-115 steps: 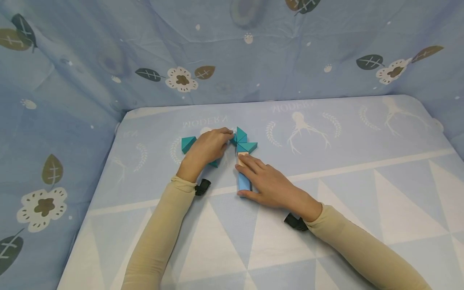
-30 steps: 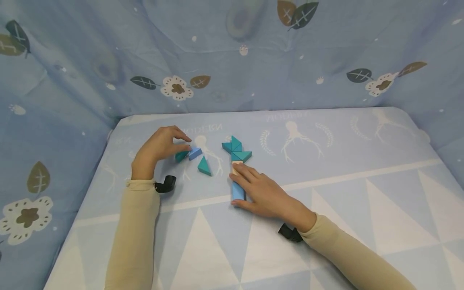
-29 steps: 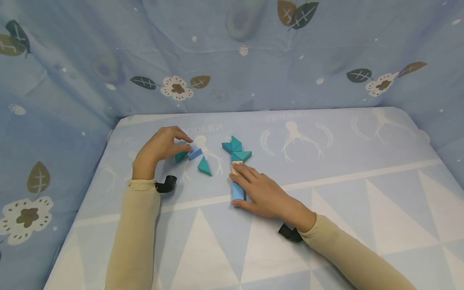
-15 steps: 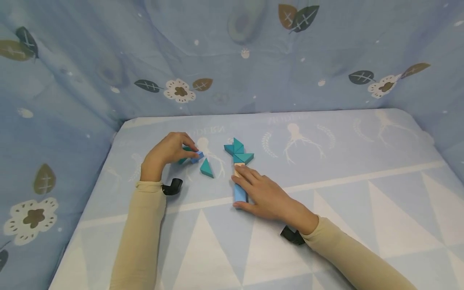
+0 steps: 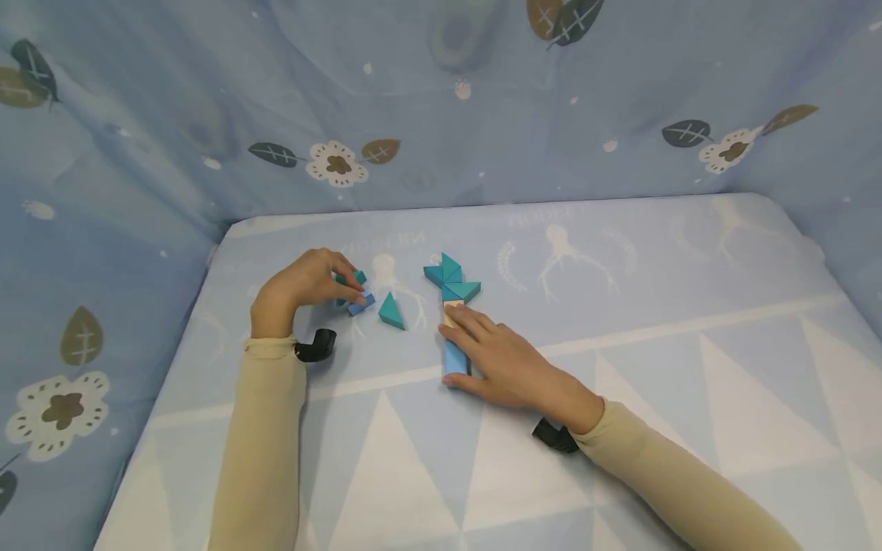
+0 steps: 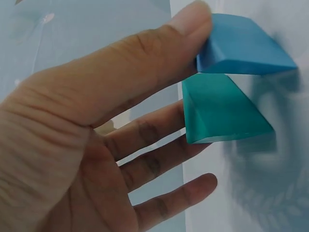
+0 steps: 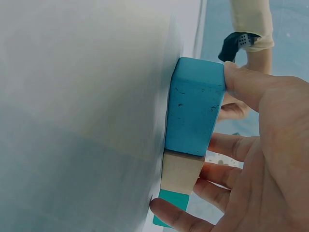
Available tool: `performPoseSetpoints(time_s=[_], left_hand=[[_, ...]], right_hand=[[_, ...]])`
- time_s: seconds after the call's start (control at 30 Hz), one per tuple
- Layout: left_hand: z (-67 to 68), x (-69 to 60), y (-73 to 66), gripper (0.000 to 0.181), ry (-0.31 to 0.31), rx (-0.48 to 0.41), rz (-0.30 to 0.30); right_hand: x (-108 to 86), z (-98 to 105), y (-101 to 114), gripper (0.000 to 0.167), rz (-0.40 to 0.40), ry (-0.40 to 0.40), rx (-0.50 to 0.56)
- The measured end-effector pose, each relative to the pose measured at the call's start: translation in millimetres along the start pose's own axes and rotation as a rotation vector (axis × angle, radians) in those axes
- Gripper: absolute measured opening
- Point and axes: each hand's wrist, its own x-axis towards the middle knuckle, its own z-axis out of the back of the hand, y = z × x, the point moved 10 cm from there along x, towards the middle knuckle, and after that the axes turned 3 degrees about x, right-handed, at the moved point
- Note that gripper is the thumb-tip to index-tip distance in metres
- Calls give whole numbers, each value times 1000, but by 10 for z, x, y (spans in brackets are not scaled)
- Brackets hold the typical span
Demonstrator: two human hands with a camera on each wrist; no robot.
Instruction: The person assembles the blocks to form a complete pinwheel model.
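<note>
With thumb and fingers, my left hand pinches a small blue triangular block; the index finger is mostly hidden. Just behind it is a green triangular block, close to the other fingers. A second green triangular block lies to the right of that hand. My right hand rests along a row of blocks, its fingers fairly straight. The row has a light blue block by the thumb and a beige block under the fingers. Teal triangular blocks form a pinwheel shape at its far end.
A patterned blue and white cloth covers the table. Behind it and to the left hangs a blue floral curtain. Black wrist cameras are worn at both sleeves.
My left hand has moved left from the teal pinwheel to the loose blocks. It has taken hold of the blue triangular block and shifted it slightly. My right hand stays on the row.
</note>
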Motion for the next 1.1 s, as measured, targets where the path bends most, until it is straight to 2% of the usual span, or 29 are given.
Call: performPoseSetpoints(time_s=[0.27,0.47,0.63,0.73,0.83,0.93,1.1], left_hand=[[85,-5,15,21,28,20,26],[110,-17,26,21,31,49,30],[102,-45,35,20,34,36,34],[122,-50,38,22,7,22,31],[187,-58,39,23,-57,23,17],[235,-86,70,31,-106,43,33],[174,-123,168,50,-81,77,102]], right_hand=[[67,78,-9,69,15,-10,-4],[94,98,2,69,21,-7,-4],[100,84,13,70,22,2,4],[84,66,7,70,19,7,11],[57,54,-5,70,14,7,10],[28,38,-13,70,7,7,16],[-6,2,0,70,11,3,27]])
